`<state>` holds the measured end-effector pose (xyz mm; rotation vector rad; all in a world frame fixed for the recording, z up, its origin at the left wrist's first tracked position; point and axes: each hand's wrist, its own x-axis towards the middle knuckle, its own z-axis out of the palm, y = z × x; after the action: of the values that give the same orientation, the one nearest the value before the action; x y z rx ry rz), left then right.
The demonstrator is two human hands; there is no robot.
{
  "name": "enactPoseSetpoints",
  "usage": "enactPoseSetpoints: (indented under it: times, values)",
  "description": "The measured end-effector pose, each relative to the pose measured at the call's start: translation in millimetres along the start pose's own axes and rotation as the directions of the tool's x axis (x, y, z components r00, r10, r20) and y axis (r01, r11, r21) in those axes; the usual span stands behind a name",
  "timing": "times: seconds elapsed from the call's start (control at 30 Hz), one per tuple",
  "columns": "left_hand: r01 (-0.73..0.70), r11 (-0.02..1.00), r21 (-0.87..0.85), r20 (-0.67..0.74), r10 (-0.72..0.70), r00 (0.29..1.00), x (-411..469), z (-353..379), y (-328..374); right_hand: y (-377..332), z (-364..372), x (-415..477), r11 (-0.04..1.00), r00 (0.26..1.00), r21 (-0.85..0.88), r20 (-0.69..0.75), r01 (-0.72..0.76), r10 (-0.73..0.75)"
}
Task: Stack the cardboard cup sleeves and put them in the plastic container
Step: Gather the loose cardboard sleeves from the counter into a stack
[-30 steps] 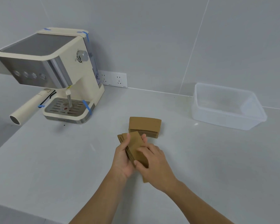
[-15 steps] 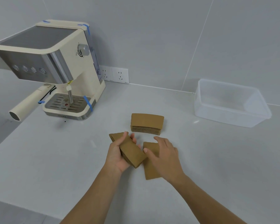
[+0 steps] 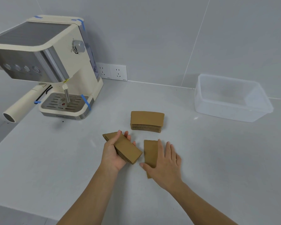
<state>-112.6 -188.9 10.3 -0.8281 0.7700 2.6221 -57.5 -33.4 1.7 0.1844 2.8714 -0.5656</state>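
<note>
My left hand (image 3: 113, 151) is shut on a small bunch of brown cardboard cup sleeves (image 3: 126, 149), held tilted just above the counter. A single flat sleeve (image 3: 150, 151) lies on the counter to its right, and my right hand (image 3: 166, 164) rests flat on it with fingers spread. Farther back a neat stack of sleeves (image 3: 147, 121) sits on the counter. The clear plastic container (image 3: 230, 114) stands at the back right with nothing in it.
A cream and steel espresso machine (image 3: 44, 65) with blue tape and a protruding handle (image 3: 21, 105) fills the back left. Wall sockets (image 3: 113, 72) sit behind it. The grey counter (image 3: 217, 159) meets a tiled wall at the back.
My hands have parted. The right hand let go of the held bunch and moved right onto a single sleeve lying flat. The left hand keeps its bunch.
</note>
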Motion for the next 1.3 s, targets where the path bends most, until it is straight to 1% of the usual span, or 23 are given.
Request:
enactPoseSetpoints:
  times: [0.17,0.37,0.47,0.6,0.7,0.8,0.9,0.97,1.03,1.1,1.2,1.3]
  values:
    - [-0.018,1.0,-0.001,-0.02,0.018,1.0,0,-3,3,3,5,-2,0.998,0.999,-0.051,0.024,0.029,-0.028]
    - [-0.005,1.0,0.003,-0.021,0.005,1.0,1,-5,1,4,4,-5,0.995,0.998,0.074,-0.021,0.061,-0.06]
    - [0.007,1.0,0.004,-0.009,-0.007,1.0,2,-3,0,5,-1,-5,0.994,0.998,0.097,-0.034,0.057,-0.054]
    - [0.023,1.0,0.016,0.003,-0.023,1.0,2,1,-4,5,-10,-4,0.991,0.999,0.124,-0.003,0.048,-0.048]
    - [0.038,0.999,0.024,0.038,-0.039,0.999,2,3,-5,5,-18,-3,0.989,0.999,0.144,0.01,0.032,-0.034]
    - [0.05,0.998,0.042,0.079,-0.053,0.995,-1,6,-5,4,-32,0,0.974,0.999,0.227,0.028,0.026,-0.033]
    - [0.071,0.995,0.064,0.114,-0.077,0.99,-2,9,-7,-1,-53,2,0.909,0.999,0.417,0.042,-0.005,-0.014]
    - [0.08,0.994,0.074,0.136,-0.09,0.987,-3,11,-11,-7,-63,2,0.861,1.0,0.508,0.007,0.02,-0.027]
    - [0.077,0.994,0.077,0.156,-0.089,0.984,-5,13,-13,-15,-68,2,0.829,0.998,0.556,-0.045,0.063,-0.046]
    - [0.065,0.993,0.103,0.172,-0.082,0.982,-8,15,-15,-21,-69,1,0.812,0.993,0.573,-0.097,0.11,-0.066]
    - [0.081,0.979,0.187,0.21,-0.12,0.97,-14,18,-17,-30,-64,-1,0.786,0.983,0.595,-0.157,0.17,-0.093]
    - [0.113,0.971,0.213,0.237,-0.163,0.958,-18,21,-18,-37,-55,-4,0.793,0.976,0.576,-0.192,0.2,-0.107]
